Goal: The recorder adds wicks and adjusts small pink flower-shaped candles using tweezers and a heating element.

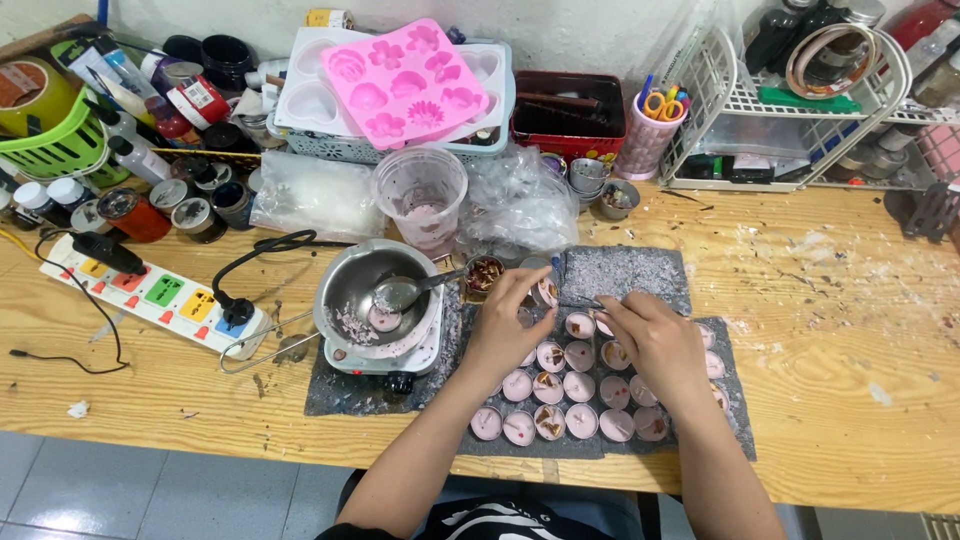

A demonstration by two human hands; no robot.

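A: Fig. 1, head view. Hands first?

B: Left hand (pixel 505 325) curled, fingertips pinching one small candle cup (pixel 546 291) at the top edge of the cup cluster (pixel 565 390). Right hand (pixel 655 340) closed on a thin metal tool, prob. tweezers (pixel 582 303); the grip itself is hidden under the fingers.

A: Key relation?

B: Tool's long axis runs approx. 3-to-9 o'clock, tip toward 9, ending just beside the pinched cup. That cup lies at 12 o'clock from the left hand and 10 o'clock from the right; left hand is the nearer, already touching it. Can't tell if the tip touches the wax.

A: Under the hands?

B: Rows of pink-filled cups, some w/ dark flecks on top, on a grey mat (pixel 640 270) on the wooden bench (pixel 830 330).

A: Further out?

B: At 9 o'clock, a steel pot (pixel 372 290) w/ a spoon (pixel 400 292) on a small hotplate (pixel 385 355); past it, a power strip (pixel 155 295). A small dish of dried bits (pixel 484 272) sits between pot and cup. At 12, a clear beaker (pixel 420 195) and a pink flower mould (pixel 405 80). At 2, a white wire rack (pixel 790 110).
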